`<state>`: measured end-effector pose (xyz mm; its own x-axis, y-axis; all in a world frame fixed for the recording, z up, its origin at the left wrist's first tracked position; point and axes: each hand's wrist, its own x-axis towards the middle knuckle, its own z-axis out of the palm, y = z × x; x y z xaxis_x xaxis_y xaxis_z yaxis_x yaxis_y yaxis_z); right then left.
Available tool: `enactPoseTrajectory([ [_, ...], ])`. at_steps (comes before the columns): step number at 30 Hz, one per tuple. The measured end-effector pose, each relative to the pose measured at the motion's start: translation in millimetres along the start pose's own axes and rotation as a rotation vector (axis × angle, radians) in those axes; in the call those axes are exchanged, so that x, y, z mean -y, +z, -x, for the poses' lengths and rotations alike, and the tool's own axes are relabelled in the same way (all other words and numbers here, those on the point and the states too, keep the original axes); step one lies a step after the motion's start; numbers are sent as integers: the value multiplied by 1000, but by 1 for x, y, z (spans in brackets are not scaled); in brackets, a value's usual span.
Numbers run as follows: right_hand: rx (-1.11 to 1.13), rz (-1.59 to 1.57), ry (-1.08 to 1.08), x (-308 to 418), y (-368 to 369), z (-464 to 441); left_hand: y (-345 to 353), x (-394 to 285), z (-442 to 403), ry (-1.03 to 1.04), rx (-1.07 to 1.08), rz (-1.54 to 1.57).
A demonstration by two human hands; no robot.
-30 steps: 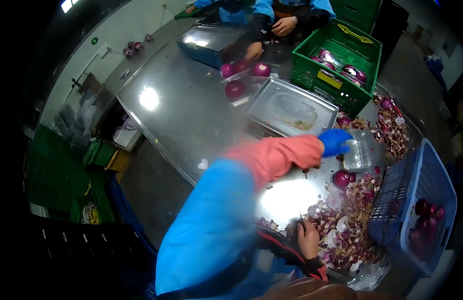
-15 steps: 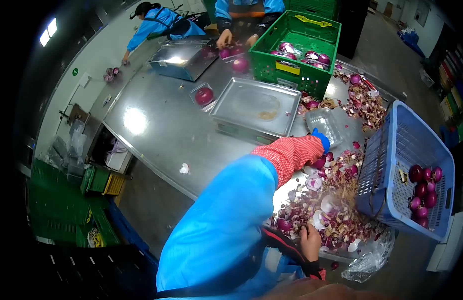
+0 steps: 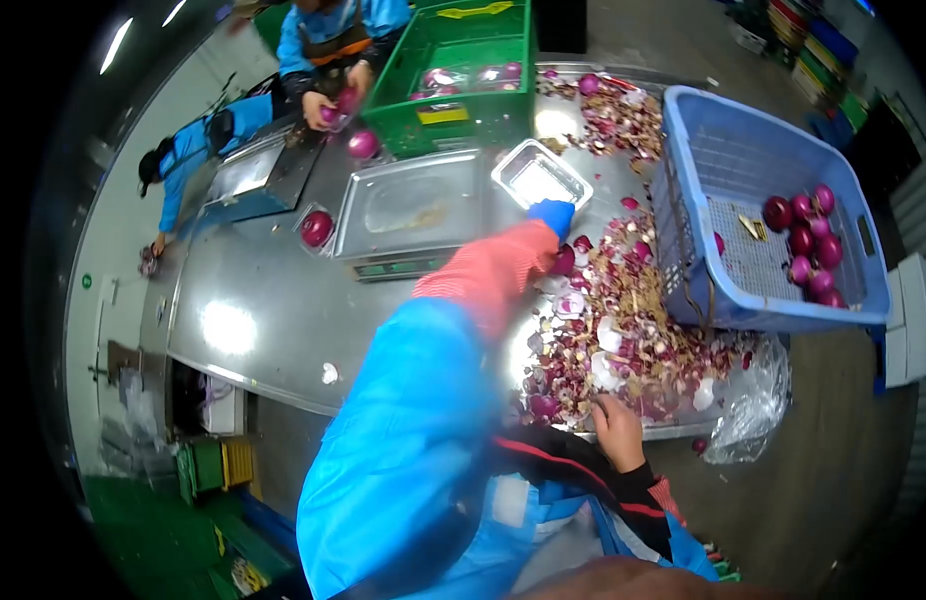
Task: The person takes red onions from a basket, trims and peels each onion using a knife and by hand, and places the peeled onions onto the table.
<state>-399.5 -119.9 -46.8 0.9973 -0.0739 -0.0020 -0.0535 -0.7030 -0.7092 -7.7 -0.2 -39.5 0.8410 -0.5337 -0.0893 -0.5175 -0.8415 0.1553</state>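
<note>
- Fingers [image 3: 546, 209] of our blue-gloved left hand [image 3: 556, 219] meet the near corner of the clear tray [image 3: 541, 178]; whether they grip it or merely touch it, we cannot tell.
- That tray lies open side up on the table [image 3: 283, 280], between the metal platform [image 3: 408, 205] and the heaped peelings [image 3: 633, 290], just below the green crate [image 3: 488, 125].
- To handle it well, we would keep our fingers on the outside of its rim, pressing lightly, since such thin plastic probably flexes at a corner.
- We do best to keep its base level and free of skins; loose scraps and a red onion [image 3: 563, 261] sit close to our glove.
- Our bare right hand [image 3: 619, 432] is at the table's near edge, beside the peelings, its fingers curled; we cannot make out anything in them. Keeping it low there leaves our reaching arm room.
- Our left sleeve [image 3: 393, 400] spans the metal top, so a raised elbow would help it clear the platform.
- Blue basket [image 3: 688, 230] with red onions stands to the right, well apart from our tray; a co-worker's hands [image 3: 358, 78] hold onions beyond the platform, and we should give them space.
</note>
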Motion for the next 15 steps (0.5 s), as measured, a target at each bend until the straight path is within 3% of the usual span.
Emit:
enactPoseTrajectory([
  [2,-19,-26,-7,-3,4,5,-11,2,5,-6,2,109],
  [5,-36,-53,-31,-2,5,6,1,8,27,-99,-482,384],
  [8,10,-50,21,8,-1,6,-14,29,43,-43,-243,60],
  [13,-31,-80,1,11,0,7,-49,31,140,171,-479,164],
  [15,-54,-91,-4,7,3,8,-39,36,185,205,-406,100],
])
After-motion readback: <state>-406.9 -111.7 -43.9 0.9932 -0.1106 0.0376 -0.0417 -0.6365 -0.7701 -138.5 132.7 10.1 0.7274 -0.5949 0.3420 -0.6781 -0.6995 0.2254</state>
